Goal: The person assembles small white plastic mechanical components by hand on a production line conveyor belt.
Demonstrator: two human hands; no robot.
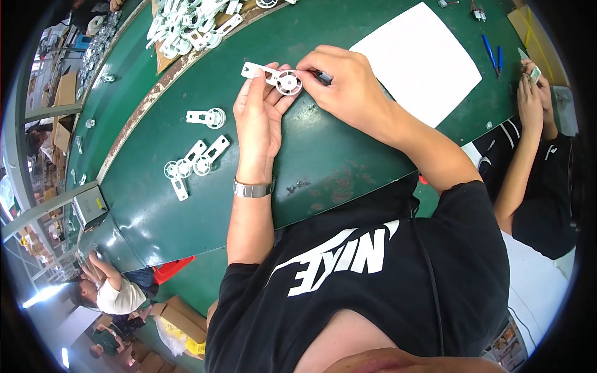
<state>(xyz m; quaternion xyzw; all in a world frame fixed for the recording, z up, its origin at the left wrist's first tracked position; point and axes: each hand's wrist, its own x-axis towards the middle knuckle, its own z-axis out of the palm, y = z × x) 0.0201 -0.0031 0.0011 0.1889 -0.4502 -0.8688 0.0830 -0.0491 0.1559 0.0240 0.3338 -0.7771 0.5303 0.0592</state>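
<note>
My left hand (258, 124), with a metal watch band at the wrist, is closed on a white plastic part (288, 82). This part has a flat arm with holes and a spoked ring at one end. My right hand (348, 84) meets the ring's right side with its fingertips and grips a short dark rod-like tool (323, 77), whose tip I cannot make out. Left of my left hand lies a similar white part (207, 117). Several more such white parts (186, 163) lie together below it on the green table (311, 168).
A heap of white parts (189, 28) lies at the far left on cardboard. Beyond my right hand are a white sheet (423, 68) and blue-handled pliers (492, 56). At the right edge, a co-worker's hands (532, 93) hold a small piece. A grey metal box (91, 207) stands left.
</note>
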